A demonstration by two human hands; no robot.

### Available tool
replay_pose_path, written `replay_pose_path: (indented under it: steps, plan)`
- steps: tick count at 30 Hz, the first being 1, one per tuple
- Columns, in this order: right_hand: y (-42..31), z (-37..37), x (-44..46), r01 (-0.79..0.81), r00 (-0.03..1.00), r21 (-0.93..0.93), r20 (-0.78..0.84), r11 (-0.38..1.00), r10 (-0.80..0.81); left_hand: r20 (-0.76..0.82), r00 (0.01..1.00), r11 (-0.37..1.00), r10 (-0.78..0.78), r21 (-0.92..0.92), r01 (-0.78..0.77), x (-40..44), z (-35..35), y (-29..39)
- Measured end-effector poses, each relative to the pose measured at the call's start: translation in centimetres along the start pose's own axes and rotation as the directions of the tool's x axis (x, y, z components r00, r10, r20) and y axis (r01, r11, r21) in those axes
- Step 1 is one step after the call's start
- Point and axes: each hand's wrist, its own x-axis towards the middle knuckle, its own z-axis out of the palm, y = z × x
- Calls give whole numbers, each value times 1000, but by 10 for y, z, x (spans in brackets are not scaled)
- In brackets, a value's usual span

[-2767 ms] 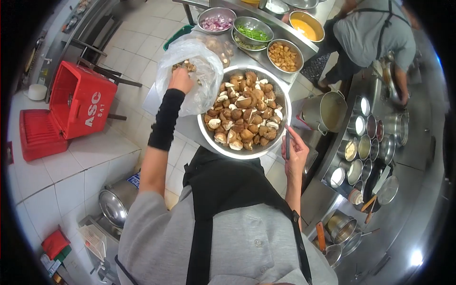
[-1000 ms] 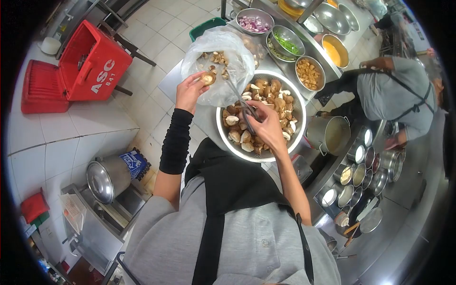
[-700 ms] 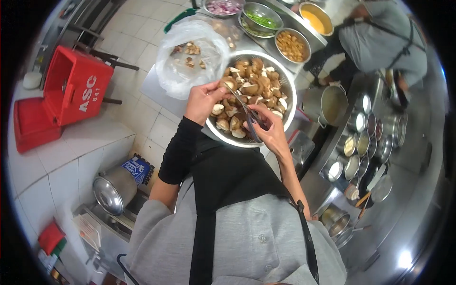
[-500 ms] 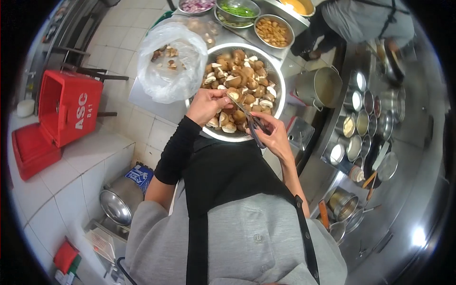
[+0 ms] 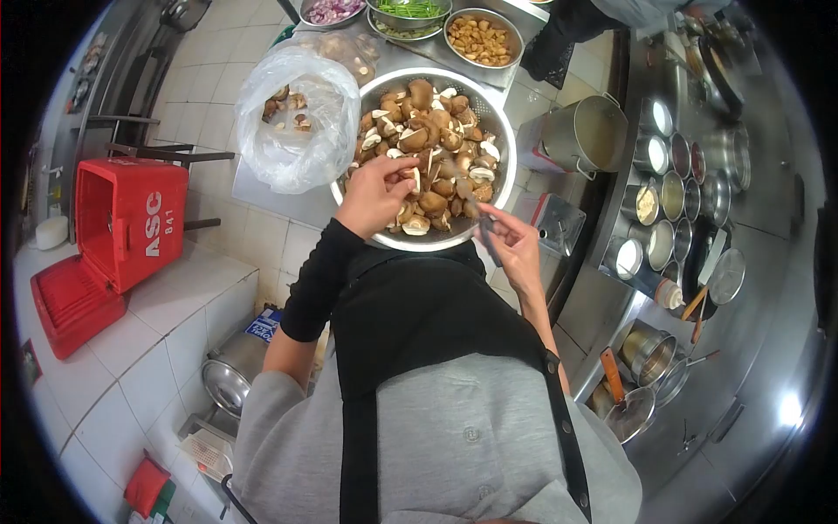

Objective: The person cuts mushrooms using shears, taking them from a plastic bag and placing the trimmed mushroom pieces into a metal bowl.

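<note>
A metal colander (image 5: 498, 118) full of brown mushrooms (image 5: 417, 135), many showing pale cut faces, sits in front of me. Over its near left part, my left hand (image 5: 375, 196) pinches a mushroom piece (image 5: 415, 180) with a pale cut side between thumb and fingers. My right hand (image 5: 515, 249) grips the handles of a pair of scissors (image 5: 489, 237) at the near right rim. The scissor blades are blurred and point into the colander, apart from the piece in my left hand.
Left of the colander stands an open clear plastic bag (image 5: 262, 144) with mushroom bits inside. Behind are bowls of chopped onion (image 5: 332, 10), green pieces (image 5: 408, 7) and golden-brown chunks (image 5: 482, 39). A large pot (image 5: 583, 135) stands right, beside a counter of metal containers. Another person (image 5: 559, 39) stands at the top.
My right hand has drawn the scissors right and back from the mushroom. My left hand has shifted slightly, still pinching a mushroom piece. The whole view has moved a little.
</note>
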Motion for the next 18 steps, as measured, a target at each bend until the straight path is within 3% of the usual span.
replay_pose_path:
  steps: [2, 3, 4, 7, 8, 9, 11, 13, 15, 18]
  plan:
    - [11, 0, 3, 161, 972, 95, -186, 982, -142, -42, 956, 934, 289, 233, -272, -2, 13, 5]
    - [19, -4, 6, 138, 965, 57, -233, 989, -121, -40, 904, 854, 426, 346, -387, -3, 21, 8]
    - [29, -10, 10, 115, 955, 19, -277, 993, -105, 35, 941, 901, 337, 276, -334, -2, 32, 14]
    - [41, -15, 18, 86, 942, -52, -322, 995, -98, 41, 850, 612, 526, 676, -411, 7, 59, 28]
    - [41, -11, 19, 95, 940, -51, -325, 994, -107, 109, 855, 592, 507, 677, -438, 20, 70, 9]
    - [41, -8, 22, 107, 937, -49, -329, 993, -117, 184, 878, 454, 442, 798, -396, 24, 73, 9]
    - [42, -8, 20, 106, 939, -101, -317, 989, -134, 228, 846, 426, 481, 783, -453, 27, 76, 5]
    - [38, -1, 17, 115, 931, -163, -325, 980, -163, 195, 830, 516, 522, 702, -490, 22, 72, 11]
    - [37, 2, 15, 106, 931, -163, -330, 981, -156, 76, 806, 585, 587, 648, -488, 17, 58, 19]
    - [28, 3, 11, 92, 927, -216, -338, 972, -162, -226, 721, 712, 655, 505, -488, 25, 7, 23]
